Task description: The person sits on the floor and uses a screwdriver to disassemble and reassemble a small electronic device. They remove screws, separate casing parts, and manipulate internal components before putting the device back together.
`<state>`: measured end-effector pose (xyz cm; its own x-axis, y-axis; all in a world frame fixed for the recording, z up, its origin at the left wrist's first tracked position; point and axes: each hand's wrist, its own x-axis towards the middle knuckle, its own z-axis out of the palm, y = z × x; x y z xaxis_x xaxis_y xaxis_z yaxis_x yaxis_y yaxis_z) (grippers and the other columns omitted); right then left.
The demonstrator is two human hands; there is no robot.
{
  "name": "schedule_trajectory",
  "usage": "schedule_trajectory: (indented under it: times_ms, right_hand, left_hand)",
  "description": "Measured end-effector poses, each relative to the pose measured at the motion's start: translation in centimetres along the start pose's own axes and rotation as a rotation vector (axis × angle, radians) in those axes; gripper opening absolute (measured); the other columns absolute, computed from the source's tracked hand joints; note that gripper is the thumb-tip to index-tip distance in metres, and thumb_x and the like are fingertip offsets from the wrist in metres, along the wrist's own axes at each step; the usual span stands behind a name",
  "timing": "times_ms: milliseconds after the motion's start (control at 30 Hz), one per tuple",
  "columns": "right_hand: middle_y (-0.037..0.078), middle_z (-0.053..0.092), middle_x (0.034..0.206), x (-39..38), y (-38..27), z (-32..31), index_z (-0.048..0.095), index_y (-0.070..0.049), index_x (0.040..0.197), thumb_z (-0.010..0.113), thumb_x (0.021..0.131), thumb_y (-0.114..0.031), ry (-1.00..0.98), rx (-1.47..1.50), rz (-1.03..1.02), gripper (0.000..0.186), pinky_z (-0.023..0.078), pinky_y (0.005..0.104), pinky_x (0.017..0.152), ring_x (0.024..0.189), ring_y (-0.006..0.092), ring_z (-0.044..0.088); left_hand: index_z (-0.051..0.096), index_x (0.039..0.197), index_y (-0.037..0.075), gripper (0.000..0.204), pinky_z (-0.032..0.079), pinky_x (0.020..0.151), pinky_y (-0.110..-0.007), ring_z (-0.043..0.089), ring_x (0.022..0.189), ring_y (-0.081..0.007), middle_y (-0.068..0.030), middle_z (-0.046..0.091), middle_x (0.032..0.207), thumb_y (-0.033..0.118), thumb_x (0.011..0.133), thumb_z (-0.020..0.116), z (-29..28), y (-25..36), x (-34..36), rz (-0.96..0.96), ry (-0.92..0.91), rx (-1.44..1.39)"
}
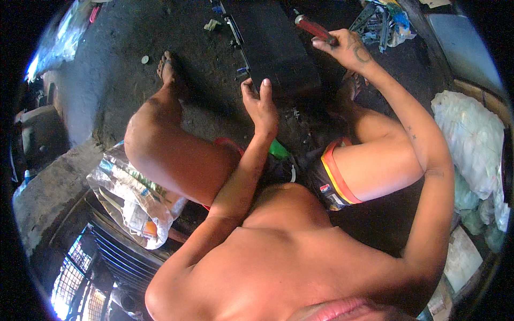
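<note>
In front of me lies a long, dark, flat-topped case (pixel 273 45), with metal and blue fittings along its left edge. My left hand (pixel 259 107) is at the case's near left corner, thumb up and fingers curled against the edge; the fingers' undersides are hidden. Off to the right of the case, my right hand (pixel 342 51) is closed around the end of a red-handled tool (pixel 316 29). That tool has a silver collar and a narrow tip pointing up and left, away from me. Its exact kind does not show clearly.
Dark, dirty ground surrounds my bare feet. A heap of plastic and metal scraps (pixel 383 27) lies beyond my right hand. White plastic bags (pixel 471 144) bulge at the right; a clear bag of odds and ends (pixel 139 198) sits by my left thigh. A concrete ledge (pixel 53 174) runs along the left.
</note>
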<state>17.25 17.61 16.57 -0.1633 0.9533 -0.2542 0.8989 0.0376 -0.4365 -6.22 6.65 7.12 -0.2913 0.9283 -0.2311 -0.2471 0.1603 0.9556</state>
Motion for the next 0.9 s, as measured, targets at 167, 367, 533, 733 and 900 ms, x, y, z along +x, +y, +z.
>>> schedule_trajectory:
  times_ms: [167,367,533,733,900]
  right_hand:
    - [0.017,0.070,0.113,1.0,0.6,4.4,0.066,-0.009,0.131,0.061,0.103,-0.028,0.233,-0.101,-0.599,0.034,0.053,0.0415,0.090,0.103,0.0308,0.069]
    - [0.020,0.064,0.138,2.4,-0.4,5.0,0.059,-0.008,0.141,0.056,0.103,-0.025,0.033,-0.063,-0.587,0.041,0.052,0.0457,0.102,0.124,0.0371,0.063]
    - [0.025,0.071,0.100,4.0,-4.4,2.5,0.065,-0.008,0.125,0.050,0.105,-0.042,-0.305,-0.112,-0.298,0.042,0.052,0.0499,0.077,0.093,0.0441,0.069]
    - [0.024,0.071,0.105,5.3,-5.5,1.8,0.062,-0.008,0.131,0.056,0.104,-0.035,-0.424,-0.185,-0.202,0.039,0.053,0.0472,0.082,0.097,0.0404,0.071]
    - [0.023,0.071,0.110,3.9,-3.9,3.5,0.068,-0.004,0.120,0.060,0.102,-0.035,-0.168,-0.124,-0.377,0.037,0.054,0.0487,0.089,0.106,0.0410,0.068]
  left_hand:
    - [0.053,0.122,-0.001,0.041,0.047,0.084,-0.031,0.053,0.093,-0.0138,-0.0050,0.058,0.104,0.027,0.098,0.072,0.4,1.7,-0.4,-0.069,0.057,-0.019]
    - [0.051,0.130,-0.001,0.053,0.051,0.079,-0.033,0.058,0.088,-0.0172,-0.0099,0.059,0.102,0.031,0.096,0.075,0.6,2.7,-2.4,0.106,0.000,0.246]
    - [0.058,0.124,0.000,0.042,0.052,0.081,-0.034,0.060,0.095,-0.0191,-0.0105,0.055,0.112,0.023,0.095,0.077,-0.1,1.6,-2.1,0.118,0.116,0.063]
    - [0.056,0.125,0.000,0.038,0.053,0.085,-0.030,0.062,0.096,-0.0143,-0.0071,0.061,0.107,0.017,0.097,0.076,-0.6,1.3,-2.6,0.149,0.185,0.230]
    - [0.059,0.115,-0.001,0.032,0.053,0.084,-0.029,0.060,0.095,-0.0127,-0.0044,0.061,0.103,0.013,0.095,0.078,-0.4,2.6,-2.9,0.060,0.170,0.025]
